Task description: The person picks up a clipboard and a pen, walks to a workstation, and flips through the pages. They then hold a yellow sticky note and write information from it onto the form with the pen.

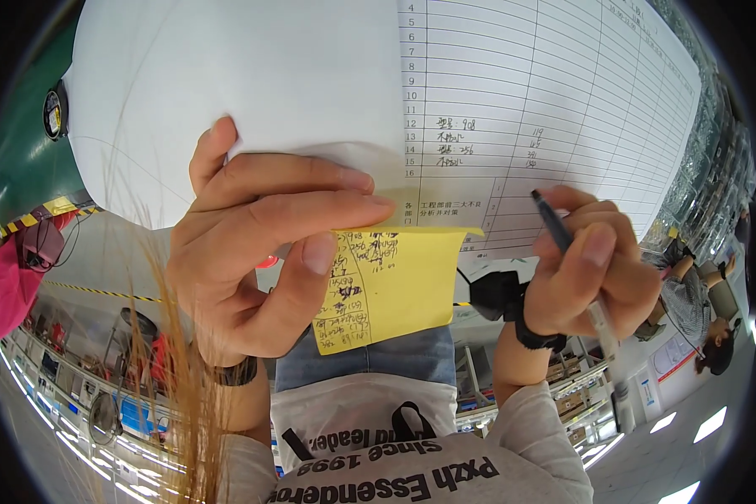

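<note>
Hair: nearest us, thin brown strands [185, 412] hang down the left side.
Right hand: we see the right hand [584, 269] closed round a pen [554, 220] in a writing grip; a black wristband [539, 332] circles its wrist.
Pen: it slants over the lower part of the form [554, 101], its dark tip pointing away from the body and leftward, its clear rear end running back toward the right forearm; we cannot tell whether the tip touches paper.
Left hand: we see the left hand [244, 252] pinching a yellow note [412, 286] near its upper left corner, thumb in front, other fingers spread over the blank page [252, 67].
Yellow note: it hangs at the form's near edge, longer side running left to right and slightly tilted, its upper right corner bent; handwriting fills its left part.
Form: its rows run across us, sloping down rightward, some filled by hand.
Lap: below the note we see blue jeans [370, 359] and a pale printed shirt [344, 412].
Beyond: a green tabletop [34, 67] lies left, clear plastic bags [725, 101] right; farther off, a co-worker [689, 298].
</note>
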A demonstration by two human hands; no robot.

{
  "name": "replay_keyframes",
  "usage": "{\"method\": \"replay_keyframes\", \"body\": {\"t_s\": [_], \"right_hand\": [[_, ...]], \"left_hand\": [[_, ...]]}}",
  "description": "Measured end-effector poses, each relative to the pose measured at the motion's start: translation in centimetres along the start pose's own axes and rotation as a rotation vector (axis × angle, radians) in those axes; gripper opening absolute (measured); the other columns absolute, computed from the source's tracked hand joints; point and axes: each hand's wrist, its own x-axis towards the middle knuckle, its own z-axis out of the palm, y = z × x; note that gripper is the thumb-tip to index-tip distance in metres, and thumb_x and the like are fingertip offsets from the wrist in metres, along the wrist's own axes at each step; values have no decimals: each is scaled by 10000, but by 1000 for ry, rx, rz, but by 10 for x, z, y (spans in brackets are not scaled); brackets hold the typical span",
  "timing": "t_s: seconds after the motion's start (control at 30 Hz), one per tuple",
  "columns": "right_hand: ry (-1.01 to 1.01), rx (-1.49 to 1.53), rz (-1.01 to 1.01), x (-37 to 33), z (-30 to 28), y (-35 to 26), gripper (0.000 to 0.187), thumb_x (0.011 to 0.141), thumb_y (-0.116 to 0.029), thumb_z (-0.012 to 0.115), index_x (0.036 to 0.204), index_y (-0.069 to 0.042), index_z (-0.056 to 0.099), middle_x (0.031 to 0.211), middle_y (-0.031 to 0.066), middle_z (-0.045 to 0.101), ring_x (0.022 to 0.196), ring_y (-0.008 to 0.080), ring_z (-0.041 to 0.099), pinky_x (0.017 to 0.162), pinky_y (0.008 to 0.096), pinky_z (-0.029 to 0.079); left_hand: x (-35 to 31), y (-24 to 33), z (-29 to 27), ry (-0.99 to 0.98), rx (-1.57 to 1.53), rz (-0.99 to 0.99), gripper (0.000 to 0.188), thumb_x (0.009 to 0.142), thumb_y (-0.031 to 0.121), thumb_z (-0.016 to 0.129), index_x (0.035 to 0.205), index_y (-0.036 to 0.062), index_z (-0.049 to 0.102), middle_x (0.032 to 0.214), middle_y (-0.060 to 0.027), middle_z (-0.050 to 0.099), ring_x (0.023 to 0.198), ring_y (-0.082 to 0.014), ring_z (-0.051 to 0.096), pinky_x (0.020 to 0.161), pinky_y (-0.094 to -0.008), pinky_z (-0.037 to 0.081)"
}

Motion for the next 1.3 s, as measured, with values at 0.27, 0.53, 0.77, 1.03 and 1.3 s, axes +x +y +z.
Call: {"method": "replay_keyframes", "body": {"t_s": [0.27,0.53,0.77,1.03,1.3], "right_hand": [[-308,-223,5,-3,29,-22,151,873,-11,536,807,-10,400,631,145,543,502,218,551,574,456,560],[-301,-267,-15,-6,34,-21,152,872,-3,529,801,-15,394,617,134,551,541,261,599,568,448,558],[-148,-268,-125,-5,44,-12,277,661,76,603,600,-46,362,540,60,507,466,202,562,433,309,538],[-145,-251,-120,-4,45,-12,270,652,89,594,594,-46,366,532,55,496,458,199,554,433,310,538],[-109,-248,-120,-6,49,-12,271,649,95,591,582,-41,366,525,56,494,456,204,558,426,310,531]], "left_hand": [[-1,-1,-7,-11,-3,12,235,751,159,548,790,-11,706,852,-151,668,864,-195,618,1112,-351,119],[-2,-5,-11,-11,-8,31,226,750,152,553,799,-5,708,852,-146,669,858,-191,619,1105,-347,135],[-2,-7,-13,-5,-9,46,204,750,124,555,805,2,709,854,-134,673,852,-182,621,1101,-342,148],[-1,-6,-14,-14,-6,34,205,752,125,554,806,3,710,852,-131,674,851,-175,620,1101,-341,149],[-3,-7,-16,-16,5,32,213,750,133,552,807,1,709,852,-131,675,852,-173,619,1103,-342,145]]}}
